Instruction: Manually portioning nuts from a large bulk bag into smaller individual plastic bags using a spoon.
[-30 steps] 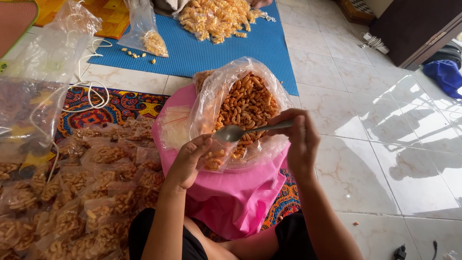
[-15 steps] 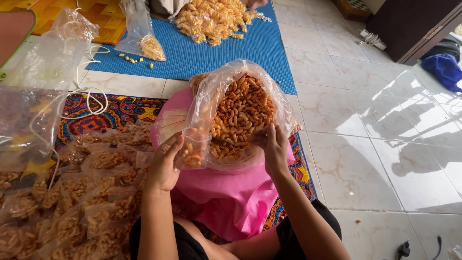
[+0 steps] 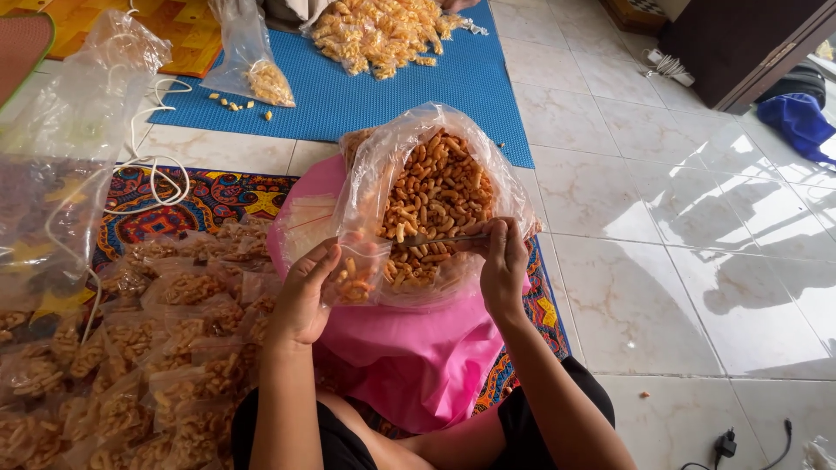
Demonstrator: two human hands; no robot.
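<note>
Left hand [image 3: 303, 296]: closed, pinching small clear snack packet [image 3: 355, 277] | Right hand [image 3: 505, 265]: gripping metal spoon [image 3: 440, 238] inside large clear plastic bag of orange curled snacks [image 3: 435, 196]

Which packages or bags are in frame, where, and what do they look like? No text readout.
Large clear plastic bag of orange curled snacks: centre, on pink cloth, open.
Small clear plastic pouch: in left hand, partly filled.
Pile of small filled clear packets: lower left, on patterned mat.
Crumpled empty clear bags: left edge.
Clear upright bag with a few snacks: top, on blue mat.
Right hand holds a metal spoon.
</note>
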